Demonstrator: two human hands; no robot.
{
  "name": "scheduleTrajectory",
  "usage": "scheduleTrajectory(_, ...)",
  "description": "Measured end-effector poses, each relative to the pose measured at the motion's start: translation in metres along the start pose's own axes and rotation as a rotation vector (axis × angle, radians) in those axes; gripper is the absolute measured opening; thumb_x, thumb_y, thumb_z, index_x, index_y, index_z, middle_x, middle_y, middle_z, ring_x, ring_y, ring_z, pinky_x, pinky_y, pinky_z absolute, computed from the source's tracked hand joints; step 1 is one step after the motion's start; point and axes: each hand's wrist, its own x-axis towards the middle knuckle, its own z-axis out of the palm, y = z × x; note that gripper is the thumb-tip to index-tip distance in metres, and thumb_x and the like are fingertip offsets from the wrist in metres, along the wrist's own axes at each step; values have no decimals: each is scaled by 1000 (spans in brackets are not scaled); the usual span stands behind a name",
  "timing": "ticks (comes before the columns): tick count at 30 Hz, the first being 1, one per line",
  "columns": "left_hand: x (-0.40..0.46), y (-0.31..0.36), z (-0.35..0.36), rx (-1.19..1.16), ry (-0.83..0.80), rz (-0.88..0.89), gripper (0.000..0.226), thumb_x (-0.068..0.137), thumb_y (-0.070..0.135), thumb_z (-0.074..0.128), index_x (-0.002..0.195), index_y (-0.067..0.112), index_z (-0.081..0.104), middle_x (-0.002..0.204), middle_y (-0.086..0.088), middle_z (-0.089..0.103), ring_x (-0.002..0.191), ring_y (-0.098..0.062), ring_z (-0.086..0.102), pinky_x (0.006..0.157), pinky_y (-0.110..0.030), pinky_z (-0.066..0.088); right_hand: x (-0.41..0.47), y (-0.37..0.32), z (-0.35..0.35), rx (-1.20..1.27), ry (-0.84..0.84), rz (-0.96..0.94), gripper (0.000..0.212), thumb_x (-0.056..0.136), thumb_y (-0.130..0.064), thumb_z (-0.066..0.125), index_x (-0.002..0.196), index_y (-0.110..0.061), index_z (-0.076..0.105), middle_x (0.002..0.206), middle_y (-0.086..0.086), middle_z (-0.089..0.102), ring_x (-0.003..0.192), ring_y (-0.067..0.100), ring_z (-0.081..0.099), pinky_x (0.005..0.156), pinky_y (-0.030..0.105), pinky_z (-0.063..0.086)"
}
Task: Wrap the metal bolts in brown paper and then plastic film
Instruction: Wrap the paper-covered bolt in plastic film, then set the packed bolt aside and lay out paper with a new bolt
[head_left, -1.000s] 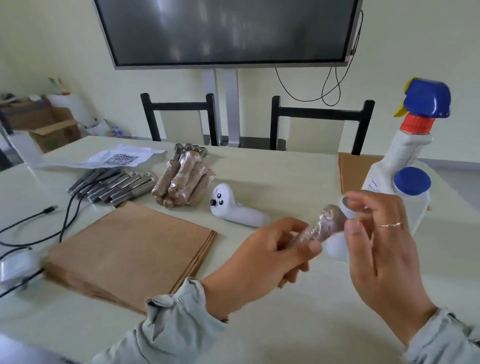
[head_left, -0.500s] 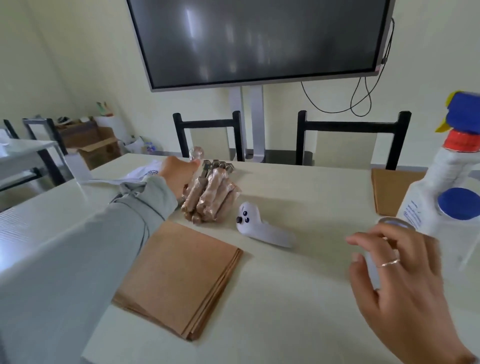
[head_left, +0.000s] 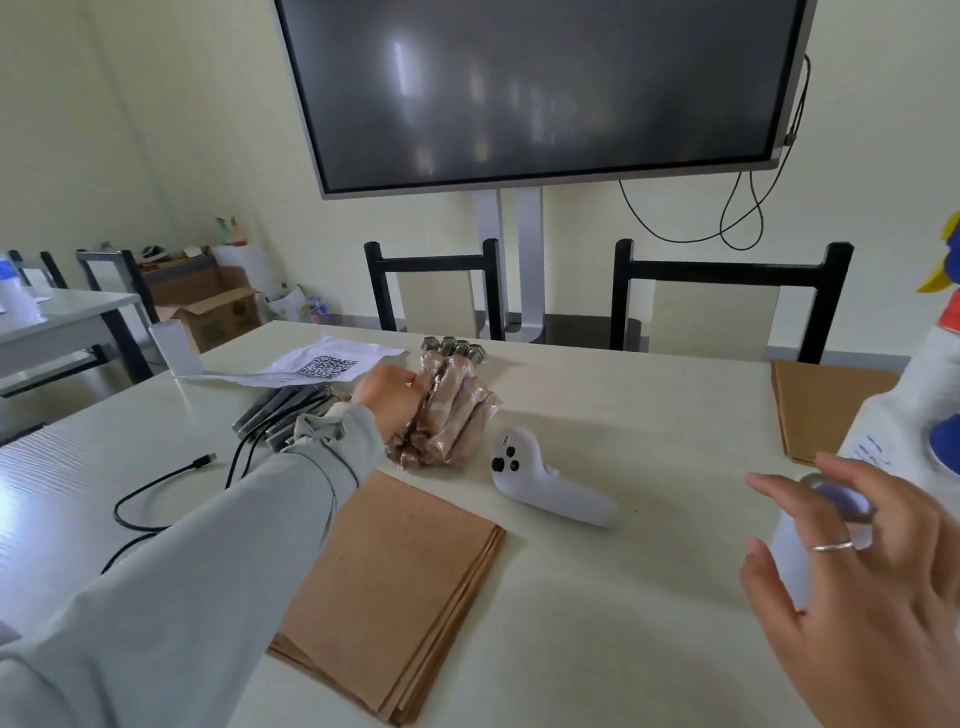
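At frame centre the left hand (head_left: 387, 391) rests curled against the pile of wrapped bolts (head_left: 448, 410) — probably setting one down. Lower right, the right hand (head_left: 852, 587), fingers spread, hovers over the plastic film roll (head_left: 810, 535) — gripping nothing. Bare bolts (head_left: 280, 410) wait left of centre.

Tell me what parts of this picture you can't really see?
- Left hand fingers: head view, curled out of sight against the wrapped bolts, so its grip is unclear.
- Bare bolts: partly covered by the sleeve; no count possible.
- Spray bottle: cut off by the right edge.
- Film roll: mostly behind the right hand.
- Printing on the bottle: too small.
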Motion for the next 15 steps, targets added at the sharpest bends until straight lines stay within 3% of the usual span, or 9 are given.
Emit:
scheduleTrajectory(4, -1, -7, -6, -256, 30, -27, 25, 83, 20, 68, 58, 21, 62, 63, 3, 55, 77, -20, 54, 78, -26, 46, -3, 0, 2, -10, -38, 32, 38, 73, -27, 44, 102, -16, 67, 119, 20, 49, 101, 39, 51, 90, 56, 34)
scheduleTrajectory(7, -1, -6, -6, -163, 19, 9, 14, 86, 18, 64, 74, 17, 70, 67, 5, 57, 79, -18, 54, 75, -23, 41, -3, 0, 3, -41, -73, 61, 43, 72, -28, 43, 97, -9, 72, 120, 19, 48, 97, 46, 56, 91, 56, 34)
scheduleTrajectory(9, -2, -4, -6, -55, -13, 38, 20, 91, 19, 56, 71, 23, 61, 76, -1, 58, 78, -18, 52, 73, -23, 39, -3, 1, 3, -62, -90, 46, 44, 72, -27, 42, 98, -9, 72, 121, 20, 47, 96, 47, 56, 89, 59, 35)
scheduleTrajectory(12, -5, -5, -9, 48, -29, 65, 29, 92, 12, 40, 75, 6, 63, 75, -7, 55, 69, -20, 48, 59, -25, 38, -3, 2, 2, -43, -95, 45, 45, 72, -26, 40, 99, -8, 72, 121, 21, 46, 97, 47, 54, 85, 65, 40)
scheduleTrajectory(15, -16, -10, -12, 50, 9, 97, 32, 91, 6, 37, 66, 8, 57, 65, -2, 52, 64, -20, 46, 52, -26, 33, -3, 4, 2, -29, -65, 69, 44, 71, -23, 41, 100, -6, 71, 120, 24, 48, 100, 44, 49, 90, 56, 37)
